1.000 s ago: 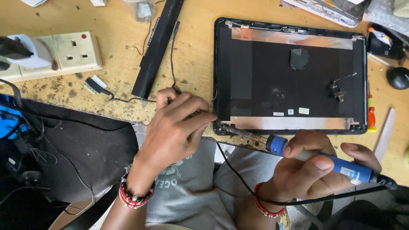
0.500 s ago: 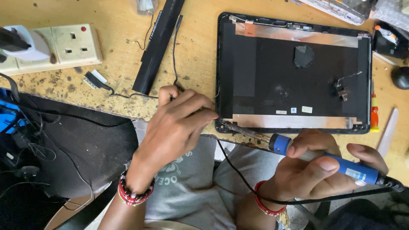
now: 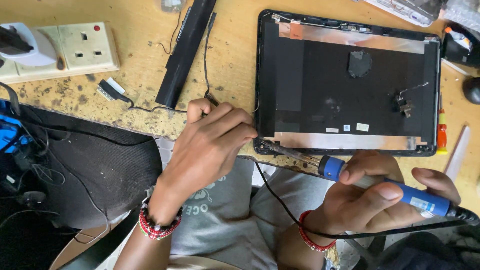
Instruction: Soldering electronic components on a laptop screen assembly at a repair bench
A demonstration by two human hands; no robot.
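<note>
My right hand [image 3: 380, 197] grips a blue-handled soldering iron [image 3: 400, 192]. Its metal tip lies at the bottom-left corner of an open black laptop lid shell [image 3: 350, 85] with foil strips along its top and bottom edges. My left hand [image 3: 210, 145] rests at the bench edge just left of that corner, fingers closed around a thin black cable [image 3: 155, 107] that runs left to a small flat connector [image 3: 110, 90]. Both wrists wear red bead bracelets.
A long black hinge bar [image 3: 185, 50] lies diagonally on the scarred wooden bench [image 3: 135, 30]. A cream double wall socket [image 3: 75, 50] with a white plug sits far left. An orange screwdriver [image 3: 442, 127] lies right of the shell. Black bag [image 3: 90, 165] and cables hang lower left.
The view has drifted slightly, so the bench and shell sit a little further right in the frame. Both hands keep their grip and place at the shell's bottom-left corner.
</note>
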